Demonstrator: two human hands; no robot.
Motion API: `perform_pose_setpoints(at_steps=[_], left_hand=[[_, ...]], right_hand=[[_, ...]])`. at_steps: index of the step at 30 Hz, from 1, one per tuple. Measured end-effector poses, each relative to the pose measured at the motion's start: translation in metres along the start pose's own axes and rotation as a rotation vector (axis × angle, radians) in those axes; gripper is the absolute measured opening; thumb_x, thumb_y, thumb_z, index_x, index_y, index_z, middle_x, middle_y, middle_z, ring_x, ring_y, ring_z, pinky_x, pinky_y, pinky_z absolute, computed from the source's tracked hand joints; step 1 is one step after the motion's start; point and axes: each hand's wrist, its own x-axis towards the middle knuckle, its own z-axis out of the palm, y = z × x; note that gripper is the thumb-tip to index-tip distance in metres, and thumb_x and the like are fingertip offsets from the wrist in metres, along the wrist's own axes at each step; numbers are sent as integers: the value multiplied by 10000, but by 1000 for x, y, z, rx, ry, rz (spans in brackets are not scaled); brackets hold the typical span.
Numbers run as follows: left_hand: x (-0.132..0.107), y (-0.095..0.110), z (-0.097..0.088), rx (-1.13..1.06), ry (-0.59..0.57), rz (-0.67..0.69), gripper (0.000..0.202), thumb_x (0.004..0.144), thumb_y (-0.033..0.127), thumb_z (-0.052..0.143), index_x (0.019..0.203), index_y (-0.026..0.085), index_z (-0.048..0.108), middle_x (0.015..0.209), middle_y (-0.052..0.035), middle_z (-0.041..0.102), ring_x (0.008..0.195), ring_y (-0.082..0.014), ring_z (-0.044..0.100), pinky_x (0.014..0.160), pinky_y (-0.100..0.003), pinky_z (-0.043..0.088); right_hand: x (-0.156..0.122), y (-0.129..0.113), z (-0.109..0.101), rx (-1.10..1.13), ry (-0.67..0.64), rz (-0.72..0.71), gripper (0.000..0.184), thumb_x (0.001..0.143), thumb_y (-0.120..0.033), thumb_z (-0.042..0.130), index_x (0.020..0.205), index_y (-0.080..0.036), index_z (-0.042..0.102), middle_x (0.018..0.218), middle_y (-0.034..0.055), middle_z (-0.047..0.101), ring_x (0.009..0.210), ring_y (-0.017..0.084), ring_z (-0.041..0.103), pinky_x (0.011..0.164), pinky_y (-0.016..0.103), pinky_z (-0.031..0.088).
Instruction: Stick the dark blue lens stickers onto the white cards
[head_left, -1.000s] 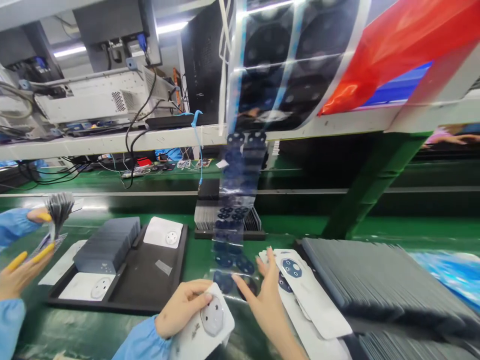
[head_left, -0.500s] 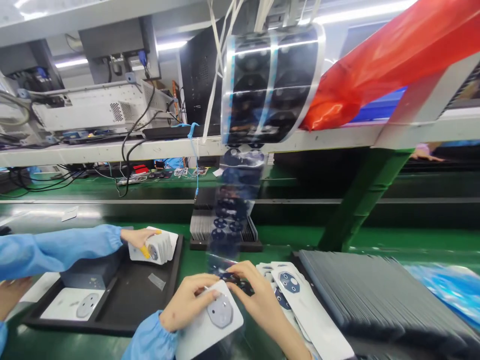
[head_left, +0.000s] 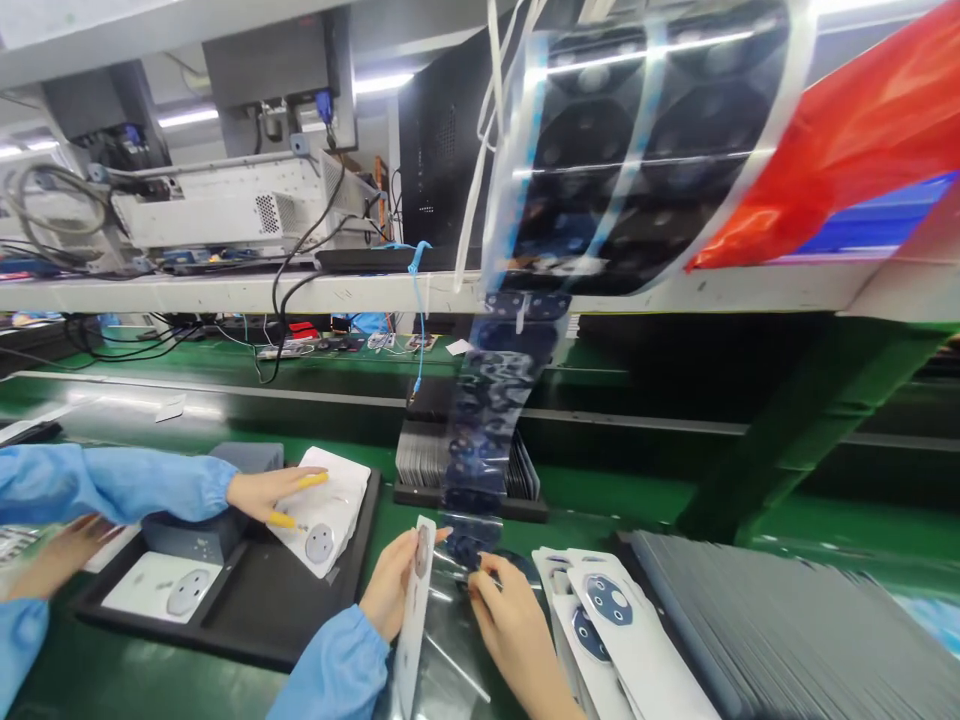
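Note:
My left hand (head_left: pixel 391 585) grips a white flat panel (head_left: pixel 411 630) with a grey camera-ring patch near its top. The panel is turned nearly edge-on to me. A clear film strip (head_left: pixel 480 440) bearing dark octagonal stickers hangs from a large roll (head_left: pixel 637 150) above. My right hand (head_left: pixel 514 625) pinches the strip's lower part, just right of the panel; whether a single sticker is between the fingertips I cannot make out. Beside my right hand lies a stack of white panels (head_left: pixel 637 640) with dark blue patches.
A co-worker's hand (head_left: pixel 262 492) with yellow finger cots rests on white panels (head_left: pixel 330 500) by a black tray (head_left: pixel 270 610) at left. A row of grey sheets (head_left: pixel 795 620) stands at right. Behind the strip is a black rack (head_left: pixel 427 455). A shelf edge (head_left: pixel 360 293) crosses above.
My left hand has tilted the panel from face-up to nearly edge-on. My right hand has come apart from the panel. The co-worker's white panels now lie fanned on the tray's edge. My view has shifted left.

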Motion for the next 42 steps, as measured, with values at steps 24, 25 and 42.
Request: perform_pose_setpoints(at_steps=[24, 25, 42], left_hand=[[4, 5, -8, 114, 203, 96, 449, 588, 530, 822, 724, 176, 580, 616, 40, 592, 590, -114, 544, 578, -206, 425], [2, 4, -7, 161, 203, 115, 440, 602, 531, 812, 710, 178, 572, 610, 47, 582, 585, -105, 528, 576, -198, 419], [-26, -15, 19, 503, -148, 23, 455, 828, 566, 592, 1058, 174, 573, 696, -30, 684, 562, -148, 583, 516, -215, 415]], right_hand=[[22, 2, -40, 1577, -330, 1088, 254, 742, -432, 760, 839, -200, 729, 1156, 111, 675, 1075, 272, 586, 857, 366, 466], [21, 3, -37, 1516, -254, 1085, 248, 715, -417, 789, 822, -201, 732, 1033, 85, 700, 969, 232, 606, 798, 319, 473], [7, -5, -12, 908, 13, 975, 389, 605, -529, 819, 678, -174, 679, 617, 13, 622, 589, 157, 513, 578, 300, 403]])
